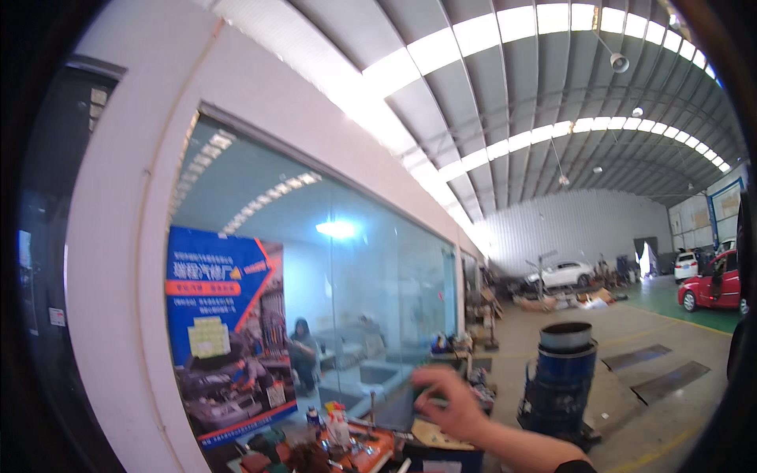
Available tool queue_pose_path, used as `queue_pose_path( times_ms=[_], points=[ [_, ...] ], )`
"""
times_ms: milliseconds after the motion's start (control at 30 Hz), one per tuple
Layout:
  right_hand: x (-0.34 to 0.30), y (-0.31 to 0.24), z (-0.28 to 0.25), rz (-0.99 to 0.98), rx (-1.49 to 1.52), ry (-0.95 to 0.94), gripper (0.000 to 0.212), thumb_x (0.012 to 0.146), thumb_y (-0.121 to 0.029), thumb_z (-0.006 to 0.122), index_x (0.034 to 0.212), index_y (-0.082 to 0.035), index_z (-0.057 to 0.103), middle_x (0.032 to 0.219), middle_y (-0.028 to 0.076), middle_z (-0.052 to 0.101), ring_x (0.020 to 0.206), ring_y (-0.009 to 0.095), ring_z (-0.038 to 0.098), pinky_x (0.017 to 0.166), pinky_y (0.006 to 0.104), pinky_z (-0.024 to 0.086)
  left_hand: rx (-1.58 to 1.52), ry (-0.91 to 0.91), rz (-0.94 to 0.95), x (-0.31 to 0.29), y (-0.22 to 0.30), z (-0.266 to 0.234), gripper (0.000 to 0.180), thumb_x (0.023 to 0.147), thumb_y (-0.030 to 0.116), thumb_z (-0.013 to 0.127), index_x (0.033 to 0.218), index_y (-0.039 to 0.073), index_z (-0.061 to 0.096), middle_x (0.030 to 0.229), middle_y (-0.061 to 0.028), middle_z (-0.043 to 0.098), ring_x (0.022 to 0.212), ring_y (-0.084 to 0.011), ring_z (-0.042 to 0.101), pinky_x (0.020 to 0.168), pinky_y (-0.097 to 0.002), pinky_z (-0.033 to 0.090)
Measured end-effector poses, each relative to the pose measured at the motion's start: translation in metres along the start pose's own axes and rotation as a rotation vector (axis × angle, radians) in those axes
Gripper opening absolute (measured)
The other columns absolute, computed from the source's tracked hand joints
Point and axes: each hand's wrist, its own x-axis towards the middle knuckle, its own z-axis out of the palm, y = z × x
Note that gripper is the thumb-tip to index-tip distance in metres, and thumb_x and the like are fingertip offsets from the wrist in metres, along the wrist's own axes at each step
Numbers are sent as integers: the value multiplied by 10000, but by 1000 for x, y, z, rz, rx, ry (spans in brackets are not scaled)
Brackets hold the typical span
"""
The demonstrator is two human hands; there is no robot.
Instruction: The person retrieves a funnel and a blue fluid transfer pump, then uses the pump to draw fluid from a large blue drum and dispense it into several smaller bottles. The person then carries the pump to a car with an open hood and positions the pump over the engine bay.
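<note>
My right hand (448, 400) reaches in from the lower right, above a cluttered bench along the window. Its fingers are loosely bent and apart, slightly blurred, and I see nothing held in them. Below it lies a flat tan piece (438, 436) that looks like board. To its left on the bench are an orange tray (377, 452) with tools, a white bottle with a red top (337, 426) and a dark blue can (313, 422). Dark green and brown cloth-like items (272, 449) lie at the bench's near left. My left hand is out of view.
Blue drums (561, 378) stand right of the bench. A large window (355, 292) with a blue poster (225, 315) runs along the left; a seated person (303, 355) shows in it. A white car (561, 273) and a red car (714, 284) are farther off.
</note>
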Motion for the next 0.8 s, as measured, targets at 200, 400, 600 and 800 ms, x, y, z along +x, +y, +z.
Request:
queue_pose_path(
  times_ms=[200, 400, 600, 800],
  points=[
    [164, -114, -69, -478, -118, 343, 572, 972, 22, 777, 1503, -70, 586, 1472, 115, 636, 1325, 243, 676, 1043, 391, 595, 22, 58, 174, -4, 8, 3, 398, 1148, 319, 696, 1427, 36, 712, 1389, -69, 726, 1256, -196, 652, 1110, -380, 517],
    [213, -236, -50, -769, -166, 426, 629, 946, -62, 811, 1528, -69, 572, 1542, 129, 603, 1373, 283, 654, 1061, 413, 589, -10, 117, 329, -23, 15, -15, 386, 1141, 315, 712, 1410, 39, 723, 1350, -68, 734, 1216, -197, 658, 1073, -382, 528],
    [242, -381, -4, -1010, -216, 589, 836, 944, -159, 851, 1673, -94, 448, 1692, 187, 467, 1561, 376, 511, 1233, 510, 493, -74, 225, 471, -64, 20, -39, 374, 1133, 311, 727, 1394, 43, 734, 1310, -66, 742, 1177, -197, 665, 1036, -385, 538],
    [276, -552, 32, -1404, -287, 846, 981, 871, -137, 911, 1710, -131, 403, 1738, 214, 377, 1594, 457, 420, 1279, 584, 426, -160, 389, 605, -116, 17, -71, 362, 1126, 308, 743, 1377, 46, 744, 1271, -65, 750, 1137, -197, 671, 998, -387, 549]
  ],
)
